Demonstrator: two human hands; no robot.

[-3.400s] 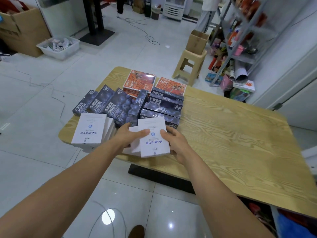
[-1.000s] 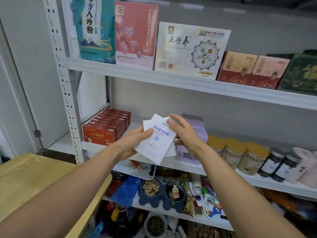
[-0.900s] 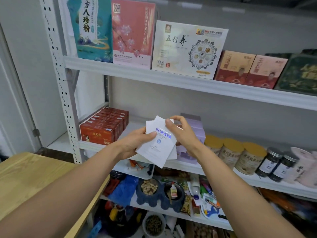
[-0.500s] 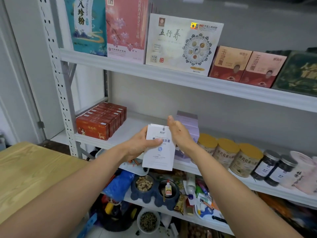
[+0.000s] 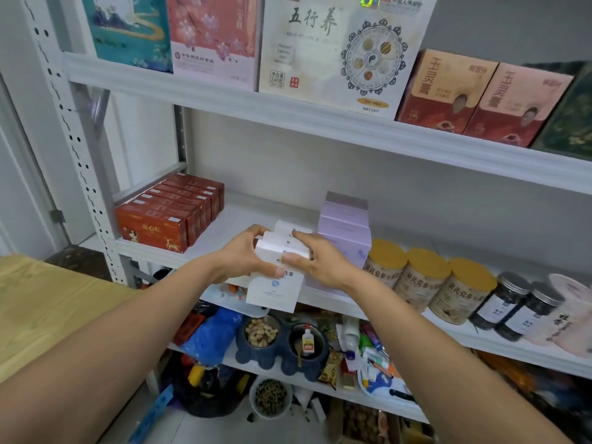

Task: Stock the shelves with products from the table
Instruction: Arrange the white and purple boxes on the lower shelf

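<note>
Both hands hold a small stack of white boxes [image 5: 276, 285] with blue print, upright at the front edge of the middle shelf [image 5: 243, 216]. My left hand [image 5: 246, 256] grips the stack's left side. My right hand [image 5: 315, 262] presses on its right side and top. The boxes sit in the gap between a row of red boxes [image 5: 166, 216] on the left and lilac boxes [image 5: 346, 229] on the right. The front box hangs partly below the shelf lip. I cannot tell how many boxes are in the stack.
Yellow-lidded jars [image 5: 426, 277] and dark jars [image 5: 512, 302] stand right of the lilac boxes. Large flat gift boxes [image 5: 333, 49] fill the upper shelf. The lower shelf holds a blue double bowl [image 5: 282, 344] and clutter. The wooden table's corner [image 5: 41, 302] is at left.
I turned from the table to the shelf carrying the white boxes. Over the last second both hands squared the fanned stack upright and moved it forward to the middle shelf's gap.
</note>
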